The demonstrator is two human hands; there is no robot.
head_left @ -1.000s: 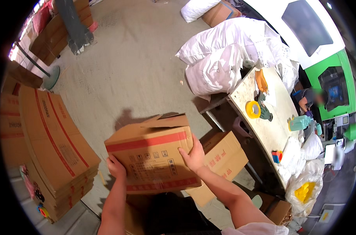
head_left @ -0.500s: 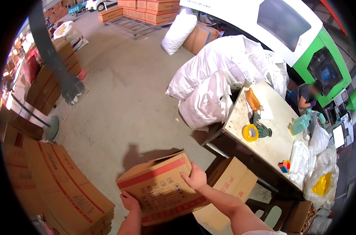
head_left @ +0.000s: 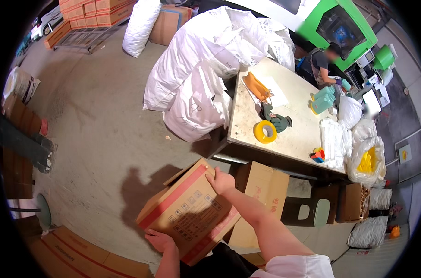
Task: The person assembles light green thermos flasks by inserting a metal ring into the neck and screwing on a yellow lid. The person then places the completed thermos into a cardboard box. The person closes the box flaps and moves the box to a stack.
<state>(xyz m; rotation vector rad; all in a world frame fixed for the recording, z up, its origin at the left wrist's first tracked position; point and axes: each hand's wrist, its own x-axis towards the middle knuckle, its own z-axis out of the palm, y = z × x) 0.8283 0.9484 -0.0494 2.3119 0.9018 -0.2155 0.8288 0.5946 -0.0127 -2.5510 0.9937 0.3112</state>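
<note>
A brown cardboard box (head_left: 177, 209) with red stripes and printed symbols is held tilted in front of me. My left hand (head_left: 160, 240) grips its lower left edge, the fingers partly hidden against the cardboard. Higher up on the right, my right hand (head_left: 221, 181) clasps the opposite edge, thumb on the printed face. One flap sticks out at the box's far side. Just right of it, another open cardboard box (head_left: 261, 192) stands below the worktable (head_left: 291, 134).
On the table lie a yellow tape roll (head_left: 265, 132), dark gloves (head_left: 277, 121), an orange pouch (head_left: 257, 86) and teal bottles (head_left: 322, 100). White sacks (head_left: 196, 102) lean at its left. A co-worker (head_left: 318, 65) is beside a green machine. Flattened cartons (head_left: 87, 255) lie at lower left.
My view has swung right, so the table and sacks appear further left. The held box has tilted more steeply, its right side raised. Both hands keep their grip.
</note>
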